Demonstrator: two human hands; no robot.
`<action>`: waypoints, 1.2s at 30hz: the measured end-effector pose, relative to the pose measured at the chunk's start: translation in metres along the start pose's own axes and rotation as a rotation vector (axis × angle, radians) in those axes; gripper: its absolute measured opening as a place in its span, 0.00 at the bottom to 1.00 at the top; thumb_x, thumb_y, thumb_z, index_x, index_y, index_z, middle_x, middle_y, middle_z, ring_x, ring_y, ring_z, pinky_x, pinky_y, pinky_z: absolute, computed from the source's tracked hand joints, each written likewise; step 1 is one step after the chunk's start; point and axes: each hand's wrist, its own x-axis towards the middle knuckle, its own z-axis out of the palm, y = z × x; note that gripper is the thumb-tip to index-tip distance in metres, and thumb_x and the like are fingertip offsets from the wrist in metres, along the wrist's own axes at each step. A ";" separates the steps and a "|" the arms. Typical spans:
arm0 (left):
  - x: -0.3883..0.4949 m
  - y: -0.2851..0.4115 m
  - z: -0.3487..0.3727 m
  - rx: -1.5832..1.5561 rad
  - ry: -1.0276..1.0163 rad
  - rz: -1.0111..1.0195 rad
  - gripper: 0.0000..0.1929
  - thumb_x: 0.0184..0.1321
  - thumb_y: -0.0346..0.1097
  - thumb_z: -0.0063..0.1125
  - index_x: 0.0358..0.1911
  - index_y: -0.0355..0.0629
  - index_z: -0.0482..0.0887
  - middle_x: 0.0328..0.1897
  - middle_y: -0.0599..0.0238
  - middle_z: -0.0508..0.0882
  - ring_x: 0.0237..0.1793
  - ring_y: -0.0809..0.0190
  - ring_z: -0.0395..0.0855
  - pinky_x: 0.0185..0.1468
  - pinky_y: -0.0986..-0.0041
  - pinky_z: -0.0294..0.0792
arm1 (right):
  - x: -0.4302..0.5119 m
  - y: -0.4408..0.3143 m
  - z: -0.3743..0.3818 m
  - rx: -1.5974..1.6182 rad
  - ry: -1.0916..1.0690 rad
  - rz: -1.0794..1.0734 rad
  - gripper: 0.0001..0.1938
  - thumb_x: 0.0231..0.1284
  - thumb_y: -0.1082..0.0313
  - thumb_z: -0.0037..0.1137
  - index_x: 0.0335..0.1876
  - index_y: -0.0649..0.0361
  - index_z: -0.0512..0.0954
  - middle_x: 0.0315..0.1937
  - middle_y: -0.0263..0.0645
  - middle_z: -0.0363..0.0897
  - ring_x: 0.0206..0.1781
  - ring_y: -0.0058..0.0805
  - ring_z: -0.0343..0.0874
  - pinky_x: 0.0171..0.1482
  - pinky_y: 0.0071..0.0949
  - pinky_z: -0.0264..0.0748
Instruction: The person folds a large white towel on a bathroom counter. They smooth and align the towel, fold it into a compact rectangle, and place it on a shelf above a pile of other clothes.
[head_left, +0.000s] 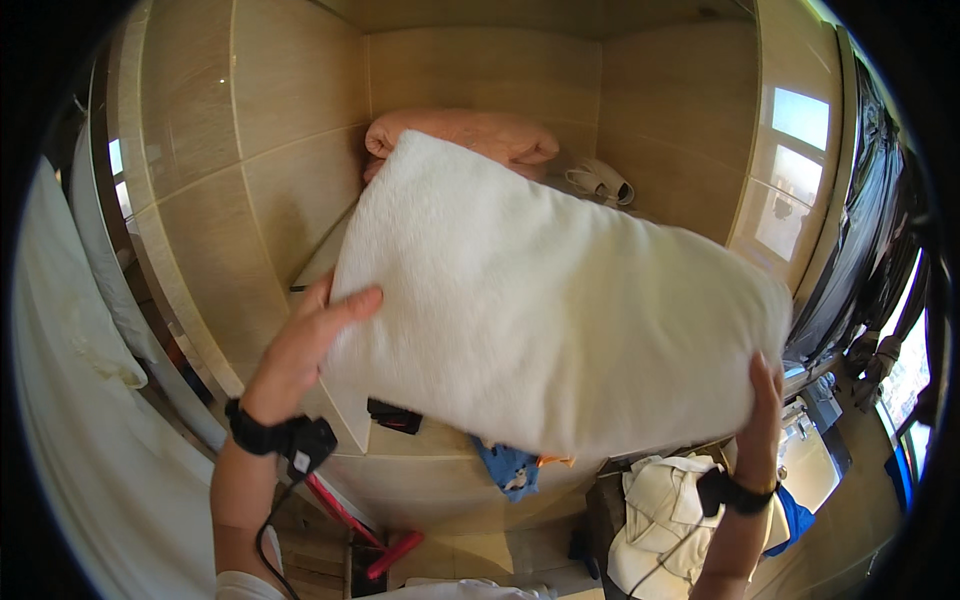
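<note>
A folded white towel (540, 300) spans the middle of the view, held up between both hands. My left hand (311, 337) grips its left edge, thumb on top. At the towel's right end, my right hand (761, 397) holds the edge, its fingers partly hidden behind the cloth. Each wrist wears a black strap with a device and a cable. Behind the towel, a rolled peach-coloured textile (465, 139) lies against the tiled wall of a niche. A white hair dryer (604, 182) is beside it, partly covered.
Blue patterned cloth (510, 469) hangs over the tiled ledge near a dark flat item (394, 416). White fabric (660, 510) is heaped at lower right, near a white sink (806, 454). A red-handled tool (345, 514) leans at lower left. White curtains (97, 420) hang left.
</note>
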 end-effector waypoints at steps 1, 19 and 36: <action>0.010 0.006 -0.010 0.024 0.015 0.028 0.29 0.53 0.44 0.61 0.55 0.34 0.70 0.48 0.60 0.79 0.46 0.65 0.77 0.48 0.74 0.70 | 0.016 -0.003 0.023 -0.024 -0.040 -0.034 0.25 0.58 0.56 0.54 0.57 0.63 0.67 0.47 0.38 0.74 0.48 0.25 0.73 0.51 0.25 0.68; 0.124 -0.020 -0.082 1.375 0.050 0.352 0.35 0.57 0.43 0.54 0.66 0.43 0.53 0.65 0.47 0.64 0.65 0.46 0.60 0.67 0.61 0.52 | 0.172 0.068 0.164 -1.114 -0.385 -0.597 0.37 0.53 0.40 0.52 0.63 0.60 0.62 0.63 0.53 0.59 0.66 0.50 0.57 0.62 0.44 0.59; 0.100 -0.031 -0.085 1.561 0.112 0.619 0.23 0.46 0.25 0.52 0.51 0.44 0.72 0.49 0.60 0.77 0.52 0.55 0.73 0.56 0.63 0.62 | 0.143 0.038 0.198 -1.243 -0.710 -1.005 0.20 0.45 0.70 0.50 0.49 0.55 0.72 0.45 0.41 0.75 0.54 0.37 0.71 0.66 0.48 0.49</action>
